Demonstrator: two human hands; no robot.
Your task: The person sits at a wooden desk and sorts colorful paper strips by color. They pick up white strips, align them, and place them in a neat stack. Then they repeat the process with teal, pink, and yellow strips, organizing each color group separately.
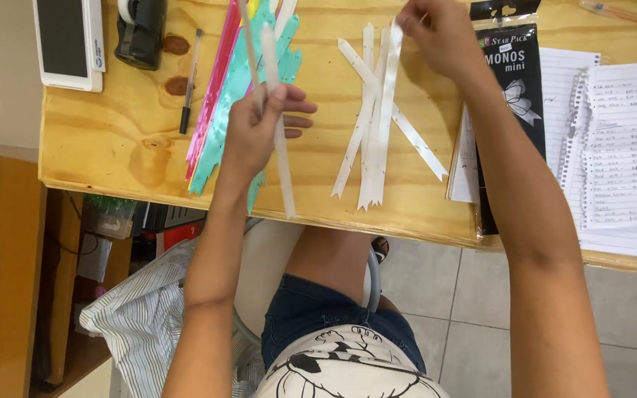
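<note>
**Sorting white ribbon strips at the bench**

Head view: I look down on a plywood bench [134, 155] with both hands over it. My left hand [256, 136] is clenched around a long white ribbon strip [283, 173] and what looks like a thin pale stick [248, 44], held upright-ish so the strip's lower end hangs just past the bench's near edge. Behind that hand lies a fan of coloured ribbons [223, 96], pink and teal, flat on the wood.

My right hand [440, 33] is at the far side, its grip pinched on the top end of one strip in the white ribbon pile [374, 133], which lies crossed in the middle of the bench, between the two hands. I cannot tell whether that strip is being lifted or laid down.

To the right sit a black ribbon packet [514, 81] and a spiral notebook [621, 147]; to the left a pen [189, 81], a tape dispenser [141, 29] and a white device [68, 40].

My judgement: the step in hand is handling one strip at a time from the pile. The next move calls for a light pinch and a clean lift, so neighbouring strips do not drag along.
</note>
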